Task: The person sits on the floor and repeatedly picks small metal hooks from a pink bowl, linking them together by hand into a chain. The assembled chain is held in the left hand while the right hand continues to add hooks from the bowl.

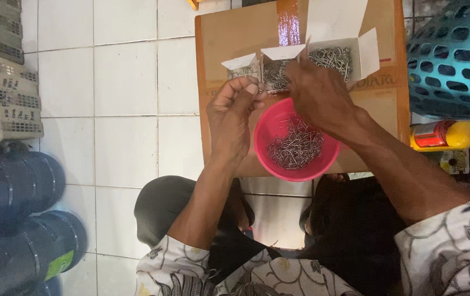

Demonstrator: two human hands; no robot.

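Now | right hand (pixel 318 93) pinching, likely a hook, above bowl (pixel 268 131) | left hand (pixel 235 112) curled at small box (pixel 241 67) | boxes just beyond bowl

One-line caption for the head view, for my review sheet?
Both hands, left hand and right hand, work over a pink bowl of metal hooks beside open white boxes.

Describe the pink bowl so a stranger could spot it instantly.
Find the brown cardboard box lying flat on the white tiled floor. At its near edge, below the small white boxes of metal hooks, sits the pink bowl: the only round, bright pink thing there, holding a loose heap of hooks.
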